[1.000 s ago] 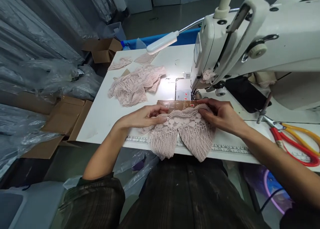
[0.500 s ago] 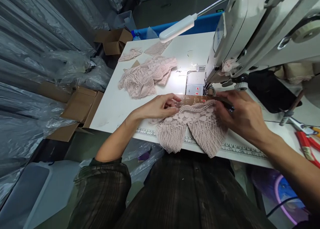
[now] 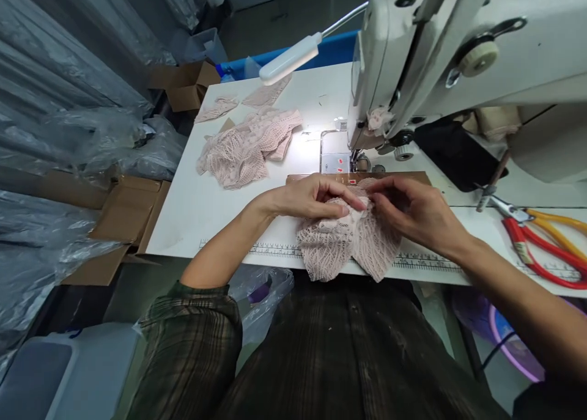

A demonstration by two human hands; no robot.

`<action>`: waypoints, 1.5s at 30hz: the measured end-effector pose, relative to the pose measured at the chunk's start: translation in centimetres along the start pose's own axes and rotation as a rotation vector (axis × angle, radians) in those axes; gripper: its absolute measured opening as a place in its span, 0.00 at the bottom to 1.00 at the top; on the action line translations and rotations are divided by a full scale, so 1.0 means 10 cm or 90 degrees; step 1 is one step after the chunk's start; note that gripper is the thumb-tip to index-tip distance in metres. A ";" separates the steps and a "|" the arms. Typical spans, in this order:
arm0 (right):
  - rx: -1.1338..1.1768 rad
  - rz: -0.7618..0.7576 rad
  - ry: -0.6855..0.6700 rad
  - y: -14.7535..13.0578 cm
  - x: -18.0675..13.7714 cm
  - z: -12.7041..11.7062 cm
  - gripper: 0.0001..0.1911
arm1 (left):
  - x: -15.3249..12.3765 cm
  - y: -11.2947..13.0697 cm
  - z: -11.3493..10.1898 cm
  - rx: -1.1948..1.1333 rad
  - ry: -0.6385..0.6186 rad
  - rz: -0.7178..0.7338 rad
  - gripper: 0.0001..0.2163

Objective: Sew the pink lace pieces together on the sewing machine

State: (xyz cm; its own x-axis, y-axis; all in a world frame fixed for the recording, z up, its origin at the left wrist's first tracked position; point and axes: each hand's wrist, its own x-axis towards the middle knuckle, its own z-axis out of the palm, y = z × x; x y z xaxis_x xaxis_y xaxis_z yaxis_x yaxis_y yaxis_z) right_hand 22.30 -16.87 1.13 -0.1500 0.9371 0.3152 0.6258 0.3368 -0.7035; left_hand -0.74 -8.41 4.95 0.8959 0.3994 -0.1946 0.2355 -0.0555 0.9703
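A pale pink lace piece (image 3: 328, 249) lies at the front edge of the sewing table, its two scalloped flaps hanging over the printed ruler. My left hand (image 3: 316, 198) pinches its upper edge from the left, thumb and fingers nearly together. From the right, my right hand (image 3: 408, 209) grips the same lace between thumb and fingertips, close to the left fingertips. The lace is bunched between both hands. Just behind it lies a brown strip (image 3: 408, 176), partly covered by hands and lace. The sewing machine needle area (image 3: 355, 160) stands beyond the strip, apart from the fingers.
More pink lace pieces (image 3: 247, 148) lie on the table's left side. A lamp (image 3: 291, 59) hangs over the back. At right are red-handled pliers (image 3: 536, 249), an orange-handled tool (image 3: 559, 224) and a black flat item (image 3: 458, 154). Cardboard boxes (image 3: 126, 209) stand left of the table.
My right hand has moved left along the lace toward my left hand, and the lace is now bunched between them. More of the brown strip's right end shows. The camera view has shifted.
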 end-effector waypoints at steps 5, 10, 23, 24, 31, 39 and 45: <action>0.039 -0.096 0.010 -0.14 -0.05 0.02 0.06 | 0.03 -0.14 0.04 0.002 0.048 0.007 0.17; -0.003 -0.136 -0.026 -0.12 -0.06 0.11 0.07 | 0.01 -0.20 0.06 -0.003 0.085 0.008 0.18; -0.045 -0.144 0.088 -0.24 -0.12 0.11 0.08 | -0.08 -0.10 0.08 -0.040 0.167 0.032 0.21; -0.033 -0.144 0.091 -0.26 -0.14 0.09 0.08 | -0.10 -0.08 0.07 -0.039 0.190 0.030 0.21; 0.062 -0.108 0.051 -0.45 -0.30 0.12 0.06 | -0.15 -0.05 0.04 -0.022 0.196 -0.007 0.23; -0.015 -0.154 0.045 -0.63 -0.54 0.19 0.14 | -0.13 -0.06 0.17 -0.138 0.065 0.004 0.09; -0.121 -0.108 0.094 -0.36 -0.48 0.10 0.15 | -0.06 -0.13 0.31 -0.201 0.269 0.067 0.20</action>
State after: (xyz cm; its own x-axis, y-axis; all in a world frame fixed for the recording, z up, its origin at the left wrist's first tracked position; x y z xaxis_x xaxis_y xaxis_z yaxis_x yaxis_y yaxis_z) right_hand 20.05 -22.48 1.50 -0.1600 0.8408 0.5171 0.7355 0.4509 -0.5056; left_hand -0.44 -11.41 3.32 0.6633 0.7438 -0.0825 -0.0298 0.1364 0.9902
